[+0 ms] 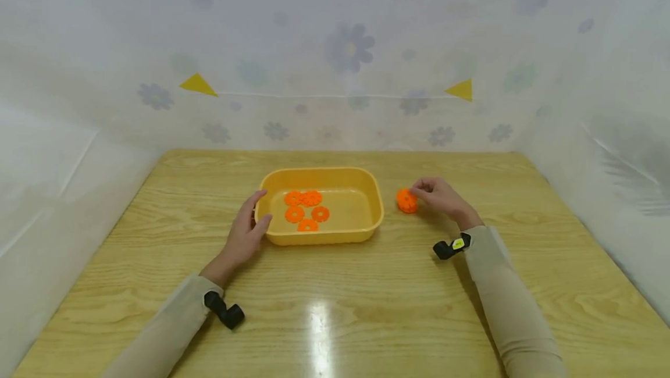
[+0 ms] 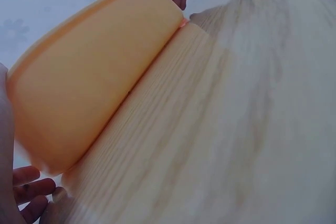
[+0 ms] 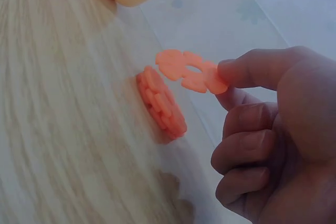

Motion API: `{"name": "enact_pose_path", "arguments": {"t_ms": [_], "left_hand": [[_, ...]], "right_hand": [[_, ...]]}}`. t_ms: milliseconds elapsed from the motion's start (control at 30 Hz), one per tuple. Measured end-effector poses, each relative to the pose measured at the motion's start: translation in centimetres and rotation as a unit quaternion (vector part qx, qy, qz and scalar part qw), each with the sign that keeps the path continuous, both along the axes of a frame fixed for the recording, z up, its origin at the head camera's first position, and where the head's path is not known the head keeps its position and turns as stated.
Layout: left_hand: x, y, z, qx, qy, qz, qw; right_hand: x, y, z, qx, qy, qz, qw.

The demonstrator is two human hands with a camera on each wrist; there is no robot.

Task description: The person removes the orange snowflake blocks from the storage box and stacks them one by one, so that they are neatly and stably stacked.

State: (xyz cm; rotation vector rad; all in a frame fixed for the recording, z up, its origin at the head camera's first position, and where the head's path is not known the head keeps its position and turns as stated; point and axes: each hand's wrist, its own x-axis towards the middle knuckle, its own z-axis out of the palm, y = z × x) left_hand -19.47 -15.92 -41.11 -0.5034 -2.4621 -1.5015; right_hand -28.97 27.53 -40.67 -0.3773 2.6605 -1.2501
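My right hand (image 1: 442, 196) pinches an orange flower-shaped plastic disc (image 3: 178, 67) by its edge, between thumb and index finger. The disc has a hole in its middle and slots round its rim. Right under it, a short stack of the same orange discs (image 3: 161, 103) stands on the table; in the head view disc and stack overlap. My left hand (image 1: 246, 229) holds the left end of a yellow plastic basin (image 1: 335, 236), thumb at the near rim, other fingers round the outside. Several loose orange discs (image 1: 295, 214) lie on the basin's floor, toward its left half.
The basin and stack stand on a wood-grain table (image 1: 324, 291), the stack to the basin's right. Behind rises a pale flowered curtain (image 1: 293, 35) with two yellow triangles (image 1: 460, 90) on it; similar sheets hang at both sides. Black cameras (image 1: 230, 314) sit on both wrists.
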Motion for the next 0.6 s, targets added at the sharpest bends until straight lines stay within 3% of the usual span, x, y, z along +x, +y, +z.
{"name": "enact_pose_path", "arguments": {"t_ms": [300, 600], "left_hand": [[-0.1, 0.0, -0.3, -0.001, 0.016, 0.004, 0.9999], [-0.2, 0.0, -0.1, 0.003, 0.006, -0.002, 1.0]], "right_hand": [[-0.3, 0.0, -0.9, 0.051, -0.005, -0.018, 0.999], [-0.4, -0.1, -1.2, 0.078, -0.004, -0.013, 0.997]]}}
